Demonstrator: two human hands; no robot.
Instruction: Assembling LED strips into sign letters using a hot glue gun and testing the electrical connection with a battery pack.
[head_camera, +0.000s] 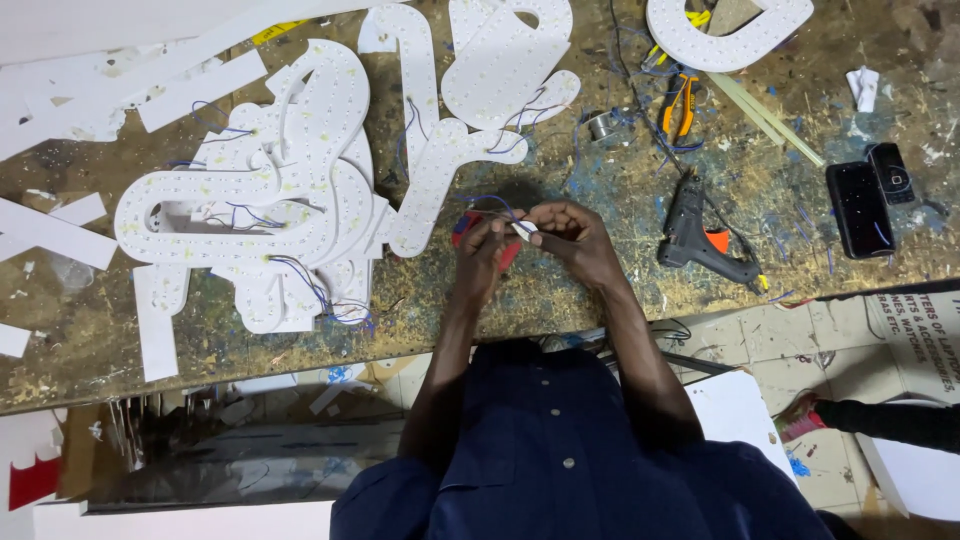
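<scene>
While both hands work above the worktop (620, 290) edge:
Left hand (478, 258): grip pinched narrow on blue wire (490, 203), red tool beneath, kind unclear.
Right hand (572, 232): grip closed on small white piece (524, 229).
Doing it well: I judge short, steady pinches keep the wire seated.
Nearby: glue gun (700, 238), white letter panels (300, 190).

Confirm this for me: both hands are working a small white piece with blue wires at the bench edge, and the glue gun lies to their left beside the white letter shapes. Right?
Not quite. The head view shows the glue gun to the right of the hands, near the two phones, not by the white letter shapes. The rest holds: left hand and right hand pinch the small white piece with blue wires.
</scene>
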